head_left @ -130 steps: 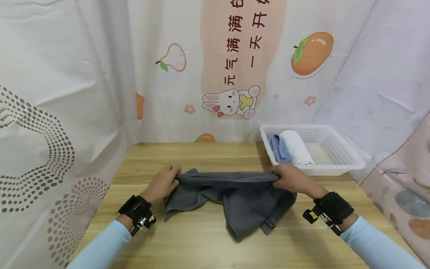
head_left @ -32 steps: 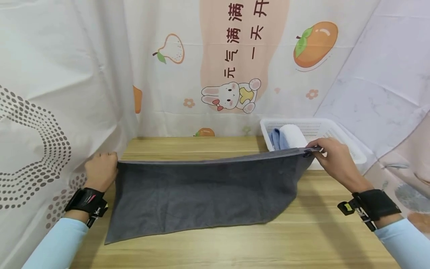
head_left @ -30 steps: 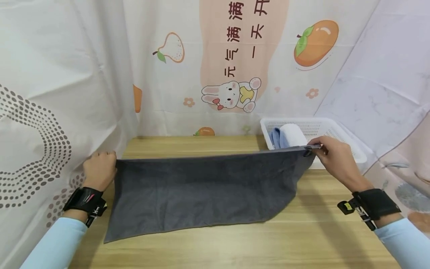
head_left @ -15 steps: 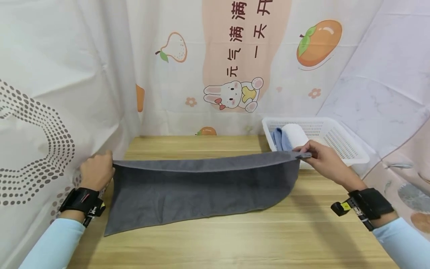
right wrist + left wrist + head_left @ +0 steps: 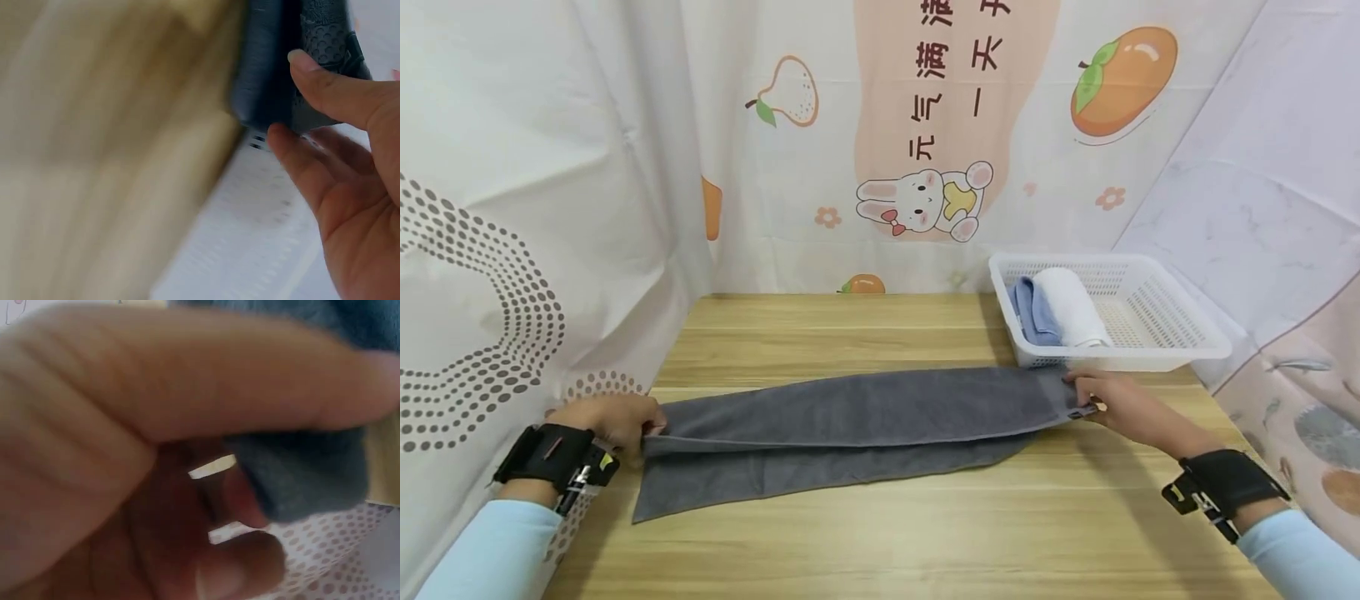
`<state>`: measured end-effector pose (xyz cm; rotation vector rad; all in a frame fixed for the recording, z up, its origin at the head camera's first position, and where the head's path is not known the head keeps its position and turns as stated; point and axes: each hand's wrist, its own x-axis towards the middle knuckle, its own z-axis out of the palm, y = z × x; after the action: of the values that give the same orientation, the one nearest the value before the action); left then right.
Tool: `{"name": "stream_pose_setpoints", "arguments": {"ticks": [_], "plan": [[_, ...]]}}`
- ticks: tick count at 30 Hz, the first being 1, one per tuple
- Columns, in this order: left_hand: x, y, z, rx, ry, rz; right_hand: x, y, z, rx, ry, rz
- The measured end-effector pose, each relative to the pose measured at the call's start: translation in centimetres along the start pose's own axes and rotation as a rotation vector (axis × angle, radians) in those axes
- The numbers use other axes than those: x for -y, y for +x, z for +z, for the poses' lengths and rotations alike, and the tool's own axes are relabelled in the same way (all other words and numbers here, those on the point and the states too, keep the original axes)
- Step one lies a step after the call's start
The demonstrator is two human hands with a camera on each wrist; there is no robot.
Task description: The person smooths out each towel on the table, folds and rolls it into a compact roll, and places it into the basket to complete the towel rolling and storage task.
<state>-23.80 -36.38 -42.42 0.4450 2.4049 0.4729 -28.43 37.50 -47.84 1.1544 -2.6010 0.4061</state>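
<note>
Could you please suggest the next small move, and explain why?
Perhaps draw the upper layer of the gray towel further over the lower layer: the left hand and right hand hold its edge, and a near strip below lies uncovered.

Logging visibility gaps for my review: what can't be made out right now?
Head: gray towel, lower layer partly hidden under the upper.
Head: curtain writing, cut off by the top edge.
Left wrist: part of the gray towel, hidden behind the left hand.
Right wrist: table grain, blurred.
</note>
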Motion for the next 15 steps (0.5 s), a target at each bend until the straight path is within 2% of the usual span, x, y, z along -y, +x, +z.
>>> {"name": "stream_pose_setpoints", "arguments": {"ticks": [3,6,8,13,15], "plan": [[-0.4,0.2,0.5,0.085,-0.019,-0.039,-0.7,-0.7,1.6,-0.012,0.028,0.052],[-0.5,0.6,1.0,0.158,-0.014,-0.002,-1.2,-1.0,2.7,-0.02,0.056,0.086],[-0.2,0.7,1.2,0.174,-0.036,0.036,-1.6,-1.1,2.9,-0.024,0.071,0.115],[1.3,-0.4,0.7,0.188,-0.227,0.131,-2.3,-1.4,2.2,-0.061,0.08,0.211],[1.5,-0.6,0.5,0.258,-0.298,0.152,-2.5,-1.5,1.9,-0.05,0.087,0.209]]}}
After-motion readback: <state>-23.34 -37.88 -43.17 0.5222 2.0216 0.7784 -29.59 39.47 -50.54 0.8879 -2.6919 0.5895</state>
